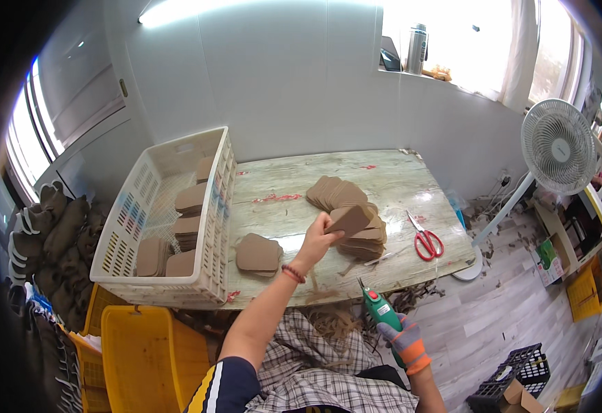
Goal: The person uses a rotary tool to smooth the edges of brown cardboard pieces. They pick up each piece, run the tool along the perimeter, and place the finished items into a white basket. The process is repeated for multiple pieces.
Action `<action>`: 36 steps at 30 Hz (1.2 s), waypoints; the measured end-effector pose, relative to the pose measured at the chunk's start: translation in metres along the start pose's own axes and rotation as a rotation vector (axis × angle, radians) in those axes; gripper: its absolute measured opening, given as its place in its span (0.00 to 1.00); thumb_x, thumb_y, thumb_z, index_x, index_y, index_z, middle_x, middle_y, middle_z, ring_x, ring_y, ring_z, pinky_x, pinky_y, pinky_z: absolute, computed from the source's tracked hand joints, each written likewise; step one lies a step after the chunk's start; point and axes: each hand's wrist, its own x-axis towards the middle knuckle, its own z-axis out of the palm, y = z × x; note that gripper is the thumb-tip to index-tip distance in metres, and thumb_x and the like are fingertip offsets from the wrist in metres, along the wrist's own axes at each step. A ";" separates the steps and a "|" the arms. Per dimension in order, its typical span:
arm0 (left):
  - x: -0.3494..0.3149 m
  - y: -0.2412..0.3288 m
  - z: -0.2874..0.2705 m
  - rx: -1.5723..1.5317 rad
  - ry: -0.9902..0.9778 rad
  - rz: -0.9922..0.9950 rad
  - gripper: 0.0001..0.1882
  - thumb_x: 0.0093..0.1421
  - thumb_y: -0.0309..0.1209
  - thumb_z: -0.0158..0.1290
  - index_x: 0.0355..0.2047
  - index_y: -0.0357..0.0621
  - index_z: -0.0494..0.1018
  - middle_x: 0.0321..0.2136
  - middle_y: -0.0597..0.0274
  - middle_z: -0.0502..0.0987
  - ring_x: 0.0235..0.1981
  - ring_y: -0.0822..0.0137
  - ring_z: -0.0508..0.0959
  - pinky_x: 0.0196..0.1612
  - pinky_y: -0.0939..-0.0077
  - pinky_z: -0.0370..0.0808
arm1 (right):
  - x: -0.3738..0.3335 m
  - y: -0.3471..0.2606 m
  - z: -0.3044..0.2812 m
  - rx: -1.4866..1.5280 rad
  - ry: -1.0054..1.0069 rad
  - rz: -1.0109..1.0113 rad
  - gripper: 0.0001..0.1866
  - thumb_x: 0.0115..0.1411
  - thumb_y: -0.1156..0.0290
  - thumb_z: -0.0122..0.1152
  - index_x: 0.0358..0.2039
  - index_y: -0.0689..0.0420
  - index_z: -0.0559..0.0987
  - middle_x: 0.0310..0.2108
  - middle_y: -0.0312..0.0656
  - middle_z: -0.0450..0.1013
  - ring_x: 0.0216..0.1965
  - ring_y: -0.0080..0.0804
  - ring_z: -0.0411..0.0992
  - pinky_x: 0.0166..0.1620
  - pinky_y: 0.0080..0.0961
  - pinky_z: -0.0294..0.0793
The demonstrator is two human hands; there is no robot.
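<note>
My bare left hand [319,235], a beaded bracelet on its wrist, pinches a brown rounded flat piece [353,221] above the table. Beneath and behind that piece, a fanned stack of similar brown pieces [334,191] curves across the tabletop. Around a green handheld power cutter [381,308] closes my right hand [404,339], in a grey and orange glove. The cutter's pointed metal tip is near the table's front edge, apart from the held piece. Left of my left hand lies a smaller pile of brown pieces [258,253]. Red-handled scissors [427,243] rest at the table's right.
A white plastic crate [166,292] with several piles of brown pieces stands on the left of the worn table [273,172]. Yellow bins [135,358] are below it. Brown scraps [332,322] lie on my checked apron. A white fan [559,148] stands at the right.
</note>
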 end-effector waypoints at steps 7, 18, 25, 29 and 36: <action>-0.069 0.010 0.027 -1.122 0.373 -0.152 0.20 0.58 0.18 0.52 0.51 0.41 0.64 0.45 0.61 0.73 0.46 0.66 0.74 0.51 0.72 0.74 | 0.002 -0.021 0.015 -0.019 0.078 -0.166 0.22 0.51 0.64 0.70 0.43 0.62 0.75 0.27 0.33 0.74 0.23 0.15 0.67 0.26 0.16 0.68; -0.083 0.016 0.046 -1.432 0.401 -0.143 0.18 0.58 0.17 0.51 0.49 0.43 0.67 0.47 0.60 0.73 0.50 0.63 0.73 0.56 0.67 0.71 | -0.010 -0.043 0.031 0.013 0.064 -0.161 0.23 0.51 0.64 0.70 0.44 0.61 0.75 0.27 0.32 0.73 0.24 0.15 0.66 0.26 0.15 0.67; -0.088 0.005 0.054 -1.509 0.368 -0.204 0.17 0.58 0.16 0.51 0.47 0.41 0.68 0.47 0.58 0.73 0.50 0.62 0.73 0.57 0.67 0.70 | -0.008 -0.045 0.034 0.065 0.050 -0.177 0.22 0.51 0.66 0.70 0.44 0.62 0.75 0.28 0.32 0.73 0.25 0.14 0.67 0.27 0.15 0.67; -0.095 0.010 0.062 -1.442 0.327 -0.230 0.15 0.58 0.16 0.51 0.45 0.40 0.69 0.46 0.58 0.74 0.50 0.63 0.73 0.57 0.68 0.70 | -0.009 -0.054 0.034 0.094 0.050 -0.179 0.22 0.51 0.66 0.70 0.44 0.62 0.75 0.27 0.31 0.73 0.24 0.14 0.66 0.26 0.14 0.66; -0.104 0.001 0.070 -1.365 0.255 -0.288 0.19 0.58 0.16 0.49 0.50 0.42 0.67 0.47 0.59 0.74 0.49 0.63 0.74 0.55 0.69 0.72 | -0.003 -0.055 0.032 0.098 0.085 -0.192 0.20 0.51 0.67 0.70 0.42 0.61 0.75 0.25 0.31 0.72 0.21 0.13 0.65 0.23 0.14 0.64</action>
